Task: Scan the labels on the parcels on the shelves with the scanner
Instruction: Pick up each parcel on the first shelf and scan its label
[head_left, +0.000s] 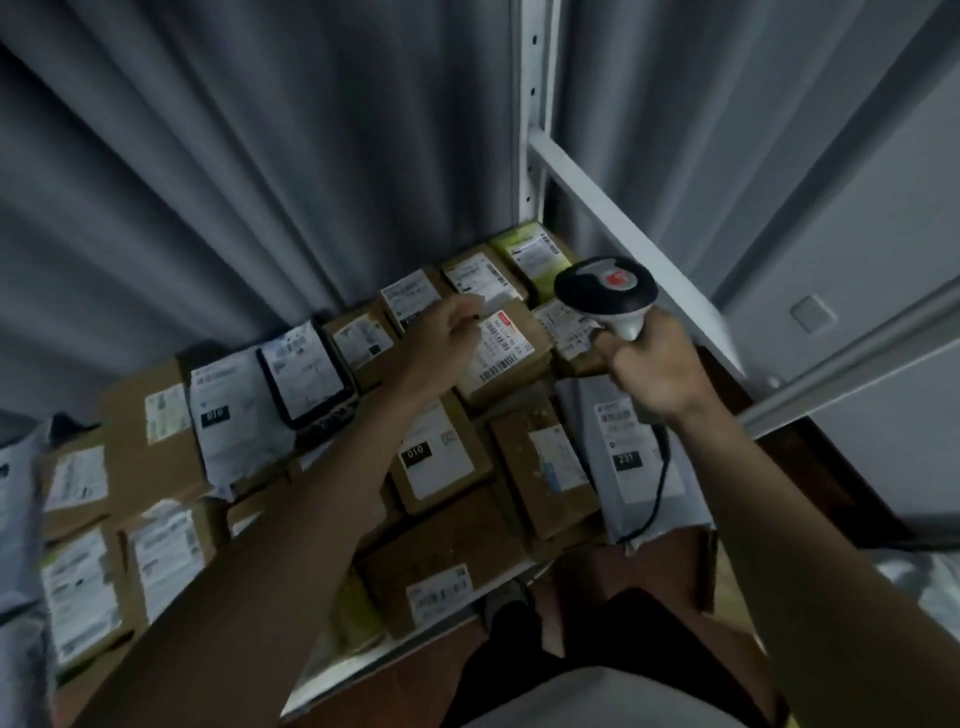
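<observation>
**Scanner held over labelled parcels on the shelf**

Head view: the right hand (655, 364) grips the handle of the scanner (607, 295), fingers curled round it, its head above the parcels at the shelf's (415, 640) far right. The left hand (441, 340), fingers loosely curled, rests at the edge of a cardboard parcel (506, 353) with a red-topped label (500, 347). A grey curtain (260, 182) hangs behind.

- The parcels (436, 462) lie packed side by side across the shelf (415, 644), reaching its back edge.
- The scanner (605, 296) hangs above the parcels at the shelf's right back corner.
- A curtain (260, 182) hangs behind the shelf.
</observation>
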